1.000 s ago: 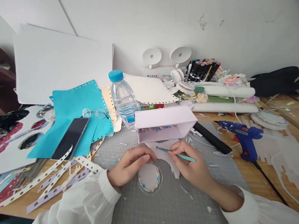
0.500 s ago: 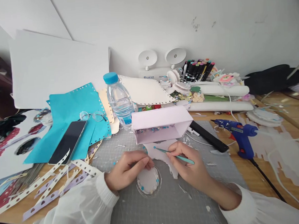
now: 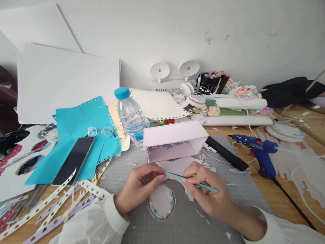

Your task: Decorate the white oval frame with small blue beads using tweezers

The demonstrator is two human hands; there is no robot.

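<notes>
My right hand (image 3: 203,184) is closed in a pinch around a slim teal-handled tool (image 3: 209,187), held like a pencil and pointing left. A tiny blue piece (image 3: 165,171) shows at its tip, right beside the fingertips of my left hand (image 3: 143,185). The left thumb and fingers are pressed together; whether they grip anything is too small to see. Just below them lies a round white disc (image 3: 161,201) in a clear rim, with small blue and pale bits along its edge. A torn whitish sheet (image 3: 177,167) lies behind the hands.
Behind stands an open lilac box (image 3: 176,131) with small bits inside, beside a water bottle (image 3: 131,116). Left are a phone (image 3: 74,160), glasses (image 3: 100,131) on blue paper (image 3: 79,121), and punched strips (image 3: 56,207). Right are a black bar (image 3: 227,154) and a blue glue gun (image 3: 262,150).
The tool's tip has moved from the sheet toward my left fingertips. My left hand has lifted off the disc's upper edge, its fingertips now just above it. The camera view has tilted slightly up.
</notes>
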